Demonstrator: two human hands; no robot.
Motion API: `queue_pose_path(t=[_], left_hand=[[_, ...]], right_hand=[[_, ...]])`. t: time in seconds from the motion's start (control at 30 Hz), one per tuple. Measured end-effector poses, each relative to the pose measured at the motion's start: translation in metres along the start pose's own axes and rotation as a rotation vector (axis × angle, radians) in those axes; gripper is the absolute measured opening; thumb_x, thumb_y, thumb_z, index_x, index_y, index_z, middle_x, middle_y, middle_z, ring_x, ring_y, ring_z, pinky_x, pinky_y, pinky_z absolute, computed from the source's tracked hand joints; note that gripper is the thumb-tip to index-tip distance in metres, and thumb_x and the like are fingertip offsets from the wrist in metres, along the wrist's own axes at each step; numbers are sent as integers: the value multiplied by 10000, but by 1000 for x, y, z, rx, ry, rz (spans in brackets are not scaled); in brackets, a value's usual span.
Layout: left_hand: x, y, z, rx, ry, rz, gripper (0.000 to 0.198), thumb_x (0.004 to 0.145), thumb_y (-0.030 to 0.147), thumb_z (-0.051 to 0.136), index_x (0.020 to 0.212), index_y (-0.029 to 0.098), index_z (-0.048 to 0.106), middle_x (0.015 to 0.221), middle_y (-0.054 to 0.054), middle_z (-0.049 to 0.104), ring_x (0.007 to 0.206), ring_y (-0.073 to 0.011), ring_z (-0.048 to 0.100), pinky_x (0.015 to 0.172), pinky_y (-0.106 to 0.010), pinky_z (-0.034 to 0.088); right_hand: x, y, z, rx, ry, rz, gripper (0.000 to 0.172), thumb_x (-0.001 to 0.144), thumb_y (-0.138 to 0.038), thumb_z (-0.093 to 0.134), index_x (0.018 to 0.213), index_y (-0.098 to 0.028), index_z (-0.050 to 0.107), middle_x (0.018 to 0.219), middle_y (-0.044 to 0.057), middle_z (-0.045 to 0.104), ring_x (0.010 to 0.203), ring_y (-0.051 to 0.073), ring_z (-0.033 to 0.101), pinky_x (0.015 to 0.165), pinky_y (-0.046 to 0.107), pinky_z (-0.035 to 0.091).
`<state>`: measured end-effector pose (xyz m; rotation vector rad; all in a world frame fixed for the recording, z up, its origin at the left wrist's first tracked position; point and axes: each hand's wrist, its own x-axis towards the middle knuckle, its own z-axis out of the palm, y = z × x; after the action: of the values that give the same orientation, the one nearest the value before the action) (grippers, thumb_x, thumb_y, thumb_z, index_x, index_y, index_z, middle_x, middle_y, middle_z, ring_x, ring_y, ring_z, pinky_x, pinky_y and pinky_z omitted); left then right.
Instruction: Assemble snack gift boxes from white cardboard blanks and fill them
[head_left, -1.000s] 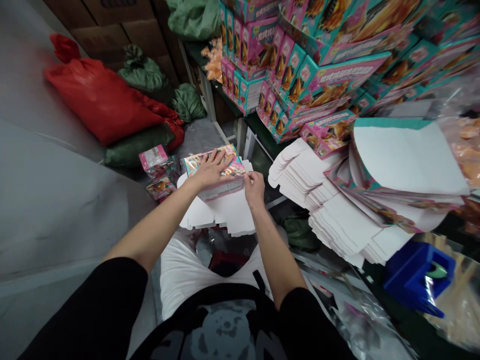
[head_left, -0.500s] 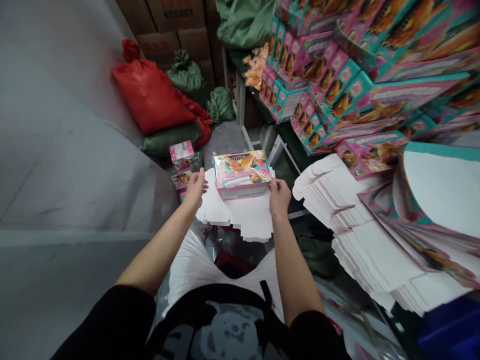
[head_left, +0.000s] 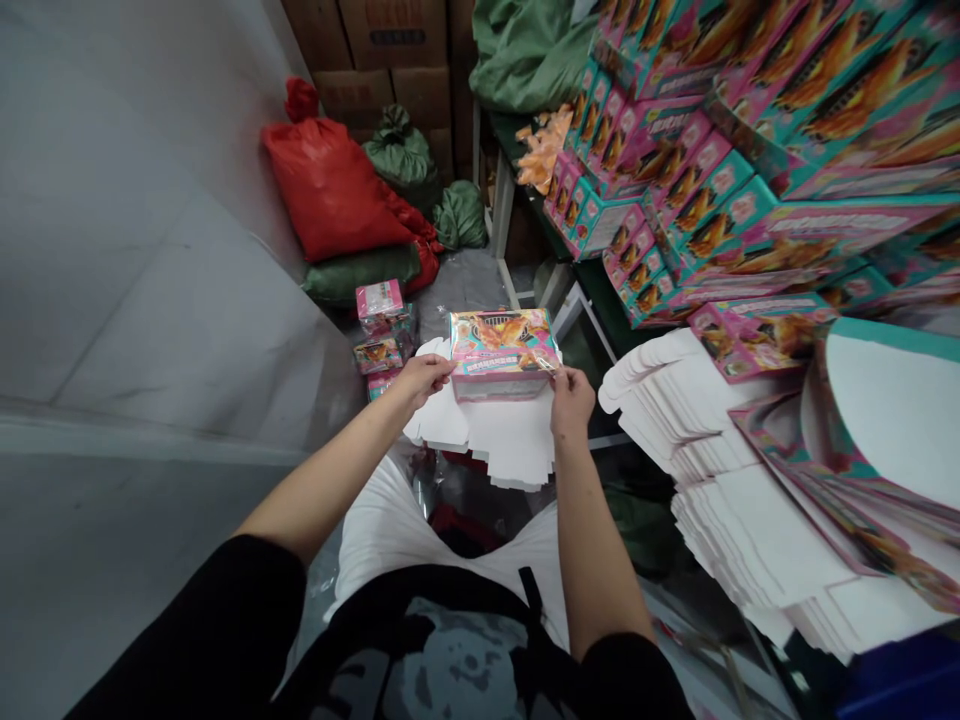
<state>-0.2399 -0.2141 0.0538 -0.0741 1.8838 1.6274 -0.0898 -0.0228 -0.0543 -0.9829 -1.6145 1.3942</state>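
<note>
A colourful pink, teal and yellow printed box [head_left: 501,340] stands in front of me on a stack of flat white cardboard blanks [head_left: 517,445]. A shiny piece of clear plastic film [head_left: 541,362] shows at its front right corner. My right hand [head_left: 572,400] pinches the film there, beside the box. At the front left edge, my left hand [head_left: 427,376] is closed in a pinch, its fingertips touching the box's side, where the film is hard to see.
Printed boxes [head_left: 720,210] are piled on the shelf at right, near a fan of white blanks [head_left: 720,480]. Small wrapped boxes [head_left: 380,305] stand on the floor at left. A red sack [head_left: 330,180], green sacks [head_left: 405,160] and brown cartons [head_left: 390,40] lie behind.
My left hand has moved right from beside the box to its front left edge and closed in a pinch. My right hand keeps its pinch at the right corner. The view has shifted slightly left.
</note>
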Motion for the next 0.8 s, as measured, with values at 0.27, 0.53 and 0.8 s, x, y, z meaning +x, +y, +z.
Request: queue_pose_path(t=[0.27, 0.53, 0.8], left_hand=[[-15, 4, 1, 8, 28, 26, 262, 682, 156, 792, 614, 168, 539, 507, -6, 622, 450, -83, 544, 456, -173, 353], [-24, -7, 0, -31, 31, -84, 303, 739, 251, 811, 618, 166, 546, 569, -37, 661, 465, -86, 600, 435, -150, 413], [-22, -6, 7, -181, 40, -91, 298, 765, 189, 788, 628, 170, 524, 613, -39, 676, 556, -102, 669, 546, -165, 519]], right_hand=[[0, 1, 5, 25, -3, 14, 351, 810, -506, 539, 842, -181, 666, 954, 95, 707, 942, 243, 618, 853, 396, 497], [0, -2, 9, 72, -17, 73, 335, 792, -507, 518, 746, -192, 620, 741, 27, 641, 787, 196, 577, 749, 329, 484], [0, -13, -1, 37, -59, 57, 296, 776, -488, 535, 674, -211, 559, 651, -22, 549, 690, 161, 513, 703, 297, 454]])
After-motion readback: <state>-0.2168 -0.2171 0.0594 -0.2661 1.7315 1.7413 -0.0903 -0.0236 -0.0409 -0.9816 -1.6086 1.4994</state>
